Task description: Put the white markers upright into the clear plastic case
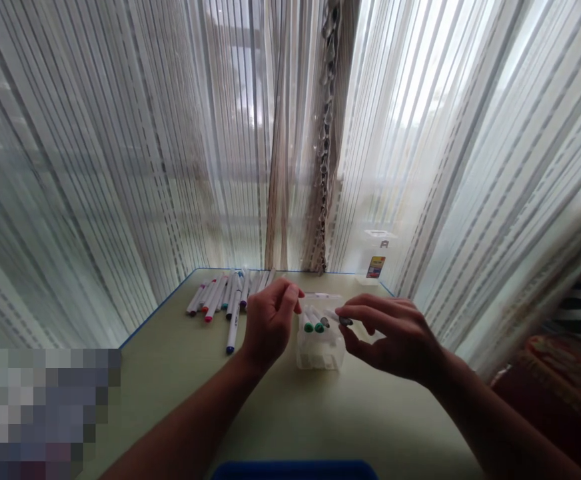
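A clear plastic box stands on the table in front of me. In it lie two green-ended markers and a grey-ended marker, their coloured ends toward me. My right hand is at the box's right side, thumb and fingers closed on another grey-ended marker over the box. At the box's left edge is my left hand, its fingers curled and thumb pressed in; what they grip, if anything, is hidden. Left of that hand, a blue-ended marker lies on the table.
A loose pile of white markers with various coloured ends lies at the table's back left. A clear container with a label stands at the back right. Striped sheer curtains hang behind the table. A blue edge shows at the bottom.
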Tool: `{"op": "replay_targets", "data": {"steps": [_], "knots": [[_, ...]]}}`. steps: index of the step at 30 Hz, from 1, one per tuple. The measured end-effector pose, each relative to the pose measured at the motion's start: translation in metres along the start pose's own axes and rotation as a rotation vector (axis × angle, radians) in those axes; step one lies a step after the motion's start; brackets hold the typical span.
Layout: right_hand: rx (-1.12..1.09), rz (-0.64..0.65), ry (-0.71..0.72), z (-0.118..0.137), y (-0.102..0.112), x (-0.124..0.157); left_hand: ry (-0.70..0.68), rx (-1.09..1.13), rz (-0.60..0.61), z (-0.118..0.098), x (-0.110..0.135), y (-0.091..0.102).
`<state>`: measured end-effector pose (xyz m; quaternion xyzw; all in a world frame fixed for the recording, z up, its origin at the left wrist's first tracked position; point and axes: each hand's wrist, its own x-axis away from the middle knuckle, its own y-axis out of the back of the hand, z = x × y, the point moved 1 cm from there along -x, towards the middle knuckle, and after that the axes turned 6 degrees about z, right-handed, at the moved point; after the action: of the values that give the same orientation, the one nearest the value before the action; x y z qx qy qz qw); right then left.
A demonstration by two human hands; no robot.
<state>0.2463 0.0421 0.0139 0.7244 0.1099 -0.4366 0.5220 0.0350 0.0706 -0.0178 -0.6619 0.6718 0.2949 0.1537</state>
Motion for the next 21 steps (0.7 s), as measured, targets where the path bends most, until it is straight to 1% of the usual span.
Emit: {"op": "replay_targets", "data": {"steps": [13, 17, 21], "knots": [[-0.045, 0.204, -0.057, -0.0062, -0.0024, 0.0027, 0.010, 0.022, -0.002, -0.0083, 0.0014, -0.0016], [-0.049, 0.281, -0.062, -0.0068, -0.0028, 0.0047, -0.001, 0.009, 0.007, -0.0083, 0.0016, -0.0010], [-0.055, 0.327, -0.088, -0.0077, -0.0028, 0.0052, -0.008, 0.007, 0.008, -0.0079, 0.0015, -0.0006]]}}
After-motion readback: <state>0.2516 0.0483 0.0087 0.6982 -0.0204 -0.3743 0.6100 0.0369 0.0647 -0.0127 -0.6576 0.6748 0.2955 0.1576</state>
